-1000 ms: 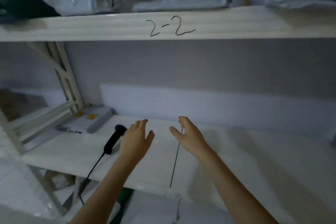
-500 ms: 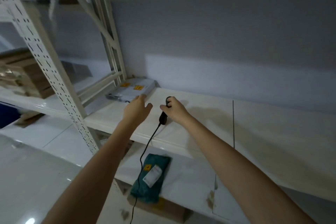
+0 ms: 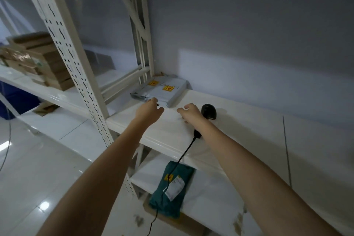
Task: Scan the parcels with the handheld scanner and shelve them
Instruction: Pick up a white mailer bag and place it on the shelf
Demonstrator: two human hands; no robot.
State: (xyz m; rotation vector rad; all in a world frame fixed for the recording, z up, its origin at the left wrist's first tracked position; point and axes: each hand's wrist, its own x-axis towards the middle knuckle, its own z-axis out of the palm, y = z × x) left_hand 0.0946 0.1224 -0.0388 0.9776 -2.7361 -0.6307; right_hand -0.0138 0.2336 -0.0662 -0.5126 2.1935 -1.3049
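Released since the earlier frame, the glossy black scanner [image 3: 209,111] lies on the smooth white shelf [image 3: 249,136]; right hand [image 3: 189,114] loose beside it, left hand [image 3: 150,110] relaxed, fingertips at the flat grey mailer [image 3: 161,92].

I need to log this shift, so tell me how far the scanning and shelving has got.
Looks done: a grey parcel lies on the shelf, and a green parcel on the shelf below. In hand: nothing gripped; the left hand reaches toward the grey parcel, the right hand is beside the scanner lying on the shelf. Left: cannot tell, since no unshelved parcels show.
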